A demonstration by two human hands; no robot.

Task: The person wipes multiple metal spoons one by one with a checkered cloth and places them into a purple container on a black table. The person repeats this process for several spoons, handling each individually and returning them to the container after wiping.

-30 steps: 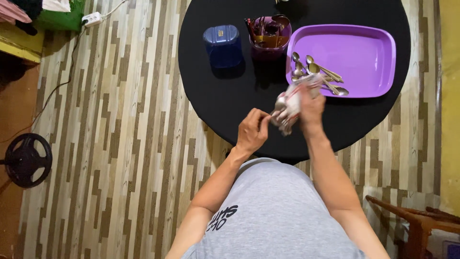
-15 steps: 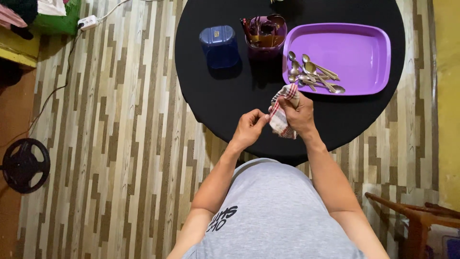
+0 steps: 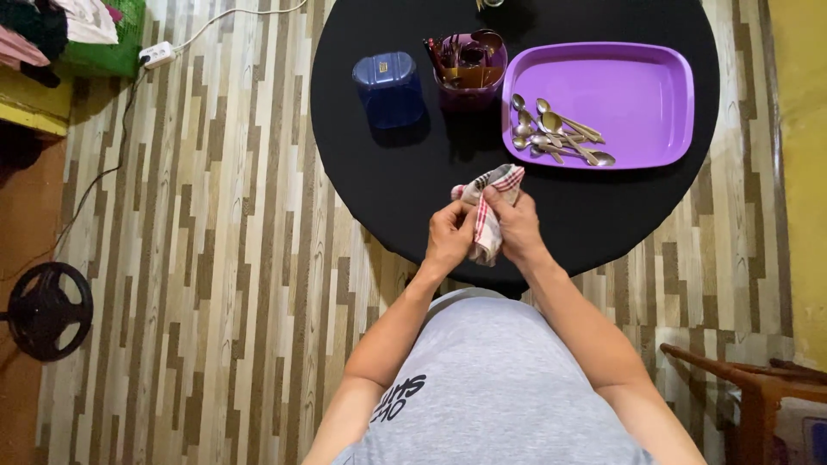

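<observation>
I've got both hands, left hand and right hand, closed in a grip on the checked cloth over the black worktop, spoons in the purple tray nearby.

Table: round, black, stood on a striped wood-pattern floor.
Tray: purple, rectangular, on the table's right half.
Spoons: metal, heaped at the tray's left end.
Cup: purple, held cutlery, just left of the tray.
Box: dark blue, lidded, left of the cup.
Power strip: white, on the floor, upper left.
Wheel-shaped object: black, at the left edge.
</observation>
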